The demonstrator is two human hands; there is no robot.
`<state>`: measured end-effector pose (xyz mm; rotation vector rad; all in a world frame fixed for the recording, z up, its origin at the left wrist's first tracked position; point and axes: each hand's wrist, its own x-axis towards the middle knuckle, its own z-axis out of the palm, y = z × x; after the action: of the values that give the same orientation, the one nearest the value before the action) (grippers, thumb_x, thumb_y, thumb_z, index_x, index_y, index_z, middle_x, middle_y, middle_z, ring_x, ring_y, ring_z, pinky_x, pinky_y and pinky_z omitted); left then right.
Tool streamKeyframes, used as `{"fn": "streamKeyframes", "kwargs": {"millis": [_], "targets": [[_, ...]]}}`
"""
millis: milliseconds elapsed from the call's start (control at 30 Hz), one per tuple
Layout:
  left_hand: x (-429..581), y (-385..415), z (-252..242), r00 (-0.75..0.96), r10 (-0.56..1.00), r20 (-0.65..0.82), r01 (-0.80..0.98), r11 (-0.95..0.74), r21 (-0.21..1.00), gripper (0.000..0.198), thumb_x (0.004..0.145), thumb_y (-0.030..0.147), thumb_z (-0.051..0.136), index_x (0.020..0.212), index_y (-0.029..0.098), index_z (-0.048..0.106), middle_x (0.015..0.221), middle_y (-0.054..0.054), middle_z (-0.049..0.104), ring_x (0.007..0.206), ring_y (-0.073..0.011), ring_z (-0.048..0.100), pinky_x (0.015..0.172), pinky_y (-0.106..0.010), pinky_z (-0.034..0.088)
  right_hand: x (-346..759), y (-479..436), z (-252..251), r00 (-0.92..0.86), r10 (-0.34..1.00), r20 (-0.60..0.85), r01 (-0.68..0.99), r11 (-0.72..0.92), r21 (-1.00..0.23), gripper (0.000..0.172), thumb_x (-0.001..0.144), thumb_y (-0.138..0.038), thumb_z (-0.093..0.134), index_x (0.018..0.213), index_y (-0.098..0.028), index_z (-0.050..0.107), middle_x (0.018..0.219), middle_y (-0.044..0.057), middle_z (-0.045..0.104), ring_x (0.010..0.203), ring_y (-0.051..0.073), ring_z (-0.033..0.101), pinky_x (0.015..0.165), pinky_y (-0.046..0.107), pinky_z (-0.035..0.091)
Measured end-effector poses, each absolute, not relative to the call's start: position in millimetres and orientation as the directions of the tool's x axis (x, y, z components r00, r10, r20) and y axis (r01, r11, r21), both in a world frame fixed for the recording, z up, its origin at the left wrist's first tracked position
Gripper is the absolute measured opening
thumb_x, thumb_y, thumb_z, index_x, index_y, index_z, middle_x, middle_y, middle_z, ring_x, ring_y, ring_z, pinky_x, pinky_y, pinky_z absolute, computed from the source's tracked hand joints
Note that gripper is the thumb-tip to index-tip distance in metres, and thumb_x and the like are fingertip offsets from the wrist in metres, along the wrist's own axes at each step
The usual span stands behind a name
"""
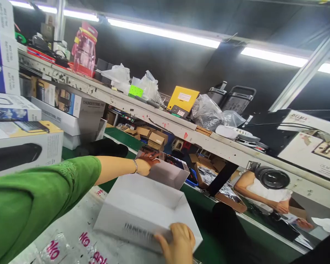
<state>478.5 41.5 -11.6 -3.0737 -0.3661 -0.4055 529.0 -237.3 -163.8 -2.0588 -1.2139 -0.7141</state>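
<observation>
Head view: in the lower middle of the frame, a white box [147, 205] sits open, its inside bare white and its near wall carrying dark lettering that begins "THUNDER" and then blurs. The right hand [180, 240] holds this box at its near wall, toward the right corner, with the thumb lying along the outer face and the fingers bent over the edge. Just beyond it, near the middle of the frame, stands a second box [169, 174], its pale side facing the camera. The left hand [145, 165], reaching in from the left under a green sleeve [52, 194], is at that box's left end with its fingers spread; whether it grips the box or only rests there I cannot tell.

At the lower left, clear plastic bags [55, 249] with pink lettering lie on the pale worktop. Printed cartons [24, 154] are stacked along the left edge. Across the upper part runs a scuffed white shelf [121, 101], bearing a pink bottle [84, 51] at the upper left and a yellow box [182, 97] near the middle. At the right, below the shelf, a co-worker's arms [264, 200] are visible.
</observation>
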Motion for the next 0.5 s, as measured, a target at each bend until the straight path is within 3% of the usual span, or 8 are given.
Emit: {"fn": "streamKeyframes", "kwargs": {"millis": [67,133,200,300,367,433,500], "targets": [[459,28,-17,0.938,0.239,0.252,0.243,-0.97,0.014,0.054,0.084,0.025,0.059,0.137,0.024,0.048,0.154,-0.013,0.031,0.137,-0.0361,0.032,0.107,-0.049,0.031,537,-200,-168,0.43,0.511,0.744,0.894,-0.356,-0.272,0.016,0.082,-0.037,0.061,0.085,-0.022,0.06,0.09,0.007,0.066,0.099,0.033,0.058,0.095,0.057,0.037],[439,12,-28,0.959,0.208,0.194,0.206,-0.978,0.032,0.049,0.089,0.046,0.054,0.132,0.024,0.053,0.141,-0.014,0.05,0.129,-0.0349,0.044,0.104,-0.049,0.034,534,-181,-166,0.433,0.469,0.77,0.897,-0.309,-0.316,0.029,0.088,-0.037,0.051,0.11,-0.018,0.058,0.116,0.013,0.062,0.117,0.036,0.049,0.098,0.058,0.036],[420,0,-42,0.985,0.125,0.12,0.119,-0.991,0.058,0.058,0.084,0.062,0.054,0.129,0.025,0.055,0.122,-0.012,0.064,0.114,-0.0323,0.056,0.099,-0.047,0.038,521,-186,-157,0.448,0.433,0.782,0.893,-0.26,-0.367,0.04,0.09,-0.038,0.049,0.123,-0.016,0.051,0.13,0.016,0.054,0.124,0.035,0.041,0.098,0.057,0.039],[397,-2,-64,0.988,0.036,0.151,0.033,-0.999,0.022,0.048,0.084,0.046,0.062,0.125,0.022,0.058,0.112,-0.011,0.068,0.105,-0.031,0.06,0.094,-0.043,0.039,493,-233,-131,0.468,0.375,0.8,0.882,-0.249,-0.4,0.04,0.09,-0.038,0.053,0.126,-0.02,0.049,0.132,0.013,0.052,0.124,0.031,0.04,0.097,0.053,0.041],[391,8,-74,0.973,0.07,0.218,0.074,-0.997,-0.01,0.028,0.09,0.024,0.047,0.11,0.018,0.066,0.103,-0.011,0.07,0.1,-0.0293,0.062,0.089,-0.041,0.039,477,-279,-106,0.448,0.286,0.847,0.883,-0.29,-0.369,0.04,0.09,-0.035,0.055,0.127,-0.021,0.049,0.133,0.011,0.051,0.124,0.029,0.041,0.098,0.049,0.041],[395,17,-77,0.963,0.099,0.251,0.096,-0.995,0.026,0.033,0.092,0.019,0.037,0.093,0.015,0.069,0.093,-0.012,0.071,0.091,-0.0281,0.063,0.085,-0.04,0.04,466,-331,-77,0.361,0.148,0.921,0.867,-0.417,-0.273,0.04,0.088,-0.034,0.059,0.124,-0.018,0.052,0.131,0.013,0.053,0.122,0.03,0.045,0.099,0.049,0.039],[406,11,-71,0.956,0.106,0.274,0.086,-0.993,0.085,0.032,0.091,0.024,0.04,0.091,0.016,0.07,0.093,-0.011,0.072,0.089,-0.0275,0.064,0.084,-0.038,0.04,459,-385,-50,0.226,-0.02,0.974,0.77,-0.609,-0.191,0.042,0.084,-0.036,0.064,0.118,-0.013,0.057,0.128,0.018,0.056,0.116,0.034,0.051,0.099,0.054,0.039]]}}
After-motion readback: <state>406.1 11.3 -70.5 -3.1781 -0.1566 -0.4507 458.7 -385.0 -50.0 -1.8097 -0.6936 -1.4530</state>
